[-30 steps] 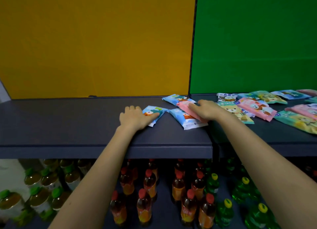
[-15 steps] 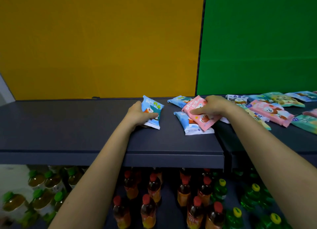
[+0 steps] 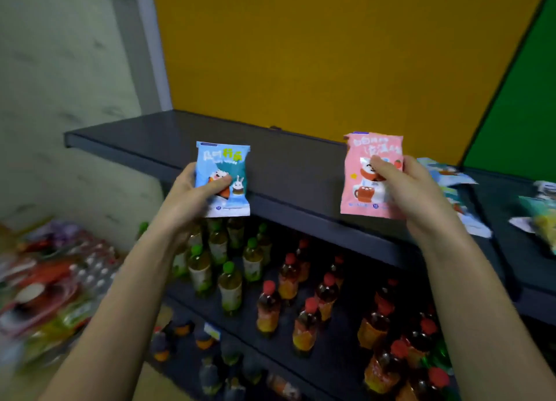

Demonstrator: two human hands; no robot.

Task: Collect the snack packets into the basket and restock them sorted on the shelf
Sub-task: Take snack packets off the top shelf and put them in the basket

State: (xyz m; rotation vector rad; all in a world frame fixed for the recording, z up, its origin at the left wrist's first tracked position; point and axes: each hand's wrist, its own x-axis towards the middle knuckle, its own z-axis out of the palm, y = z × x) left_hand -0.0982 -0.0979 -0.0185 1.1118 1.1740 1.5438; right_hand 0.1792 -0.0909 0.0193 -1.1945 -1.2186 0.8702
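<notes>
Left hand (image 3: 192, 196) pinching blue pkt (image 3: 223, 179), right hand (image 3: 412, 190) clamped on pink pkt (image 3: 365, 175), off shelf's front edge (image 3: 301, 211); slick foil, could slip.

Both forearms bare, no sleeves; hands (image 3: 192, 199) (image 3: 412, 190) bare, ungloved.

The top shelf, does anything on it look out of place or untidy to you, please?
Yes. At the right end of the top shelf, a loose heap of snack packets lies overlapping at odd angles, colours mixed, unsorted. The rest of that shelf is bare. No spills or damage show, though blur hides detail.
</notes>
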